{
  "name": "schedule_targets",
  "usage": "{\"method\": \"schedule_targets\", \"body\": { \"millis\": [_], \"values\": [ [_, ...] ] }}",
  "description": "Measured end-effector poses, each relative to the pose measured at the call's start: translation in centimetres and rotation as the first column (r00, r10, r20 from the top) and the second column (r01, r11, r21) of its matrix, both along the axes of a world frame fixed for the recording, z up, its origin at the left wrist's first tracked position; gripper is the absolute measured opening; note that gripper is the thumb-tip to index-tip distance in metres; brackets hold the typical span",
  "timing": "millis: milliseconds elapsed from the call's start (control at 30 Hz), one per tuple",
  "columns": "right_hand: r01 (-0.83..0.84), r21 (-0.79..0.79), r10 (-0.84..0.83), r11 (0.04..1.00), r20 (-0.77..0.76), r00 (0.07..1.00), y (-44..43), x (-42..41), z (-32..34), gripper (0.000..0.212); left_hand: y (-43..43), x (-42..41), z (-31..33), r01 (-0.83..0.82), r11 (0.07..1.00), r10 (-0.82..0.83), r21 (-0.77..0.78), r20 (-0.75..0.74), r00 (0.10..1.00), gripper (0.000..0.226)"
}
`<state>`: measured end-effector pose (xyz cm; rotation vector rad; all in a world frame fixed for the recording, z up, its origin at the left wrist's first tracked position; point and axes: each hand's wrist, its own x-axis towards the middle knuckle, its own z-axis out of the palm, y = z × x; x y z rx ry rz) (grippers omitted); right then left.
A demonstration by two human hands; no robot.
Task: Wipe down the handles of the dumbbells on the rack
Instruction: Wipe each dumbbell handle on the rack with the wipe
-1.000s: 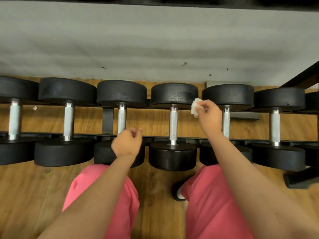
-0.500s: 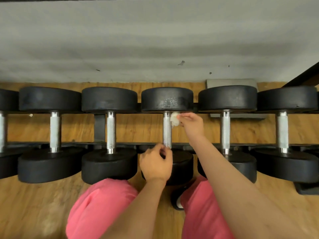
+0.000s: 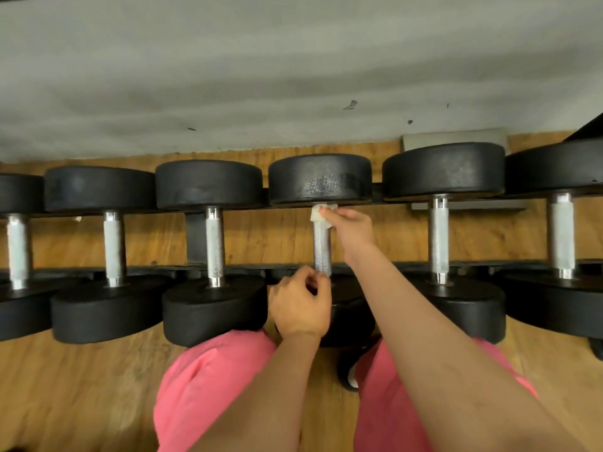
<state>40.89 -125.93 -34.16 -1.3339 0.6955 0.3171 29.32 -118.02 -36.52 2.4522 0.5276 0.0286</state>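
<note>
Several black dumbbells with knurled steel handles lie side by side on a low black rack [image 3: 195, 238]. My right hand [image 3: 350, 228] presses a small white wipe [image 3: 317, 214] against the far end of the middle dumbbell's handle [image 3: 322, 247], just under its far head. My left hand [image 3: 298, 303] pinches the near end of that same handle with its fingertips, over the near head. Neighbouring handles stand untouched: one to the left [image 3: 215, 244], one to the right [image 3: 439, 238].
A grey wall runs behind the rack, above a wooden floor [image 3: 65, 386]. My knees in pink trousers [image 3: 212, 380] sit close under the near dumbbell heads. A black frame bar [image 3: 587, 125] slants in at the far right.
My right hand has carried the wipe from beside the right-hand dumbbell onto the middle handle's far end. My left hand moved right and took hold of that handle's near end.
</note>
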Motion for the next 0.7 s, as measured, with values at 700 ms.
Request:
{"method": "schedule_targets", "body": {
  "millis": [700],
  "values": [
    [-0.039,0.054,0.039,0.998,-0.006,0.999,0.4,-0.6,-0.8,0.01,-0.2,0.1,0.1,-0.036,0.998,0.036,-0.048,0.0,0.999,0.037]
  ]
}}
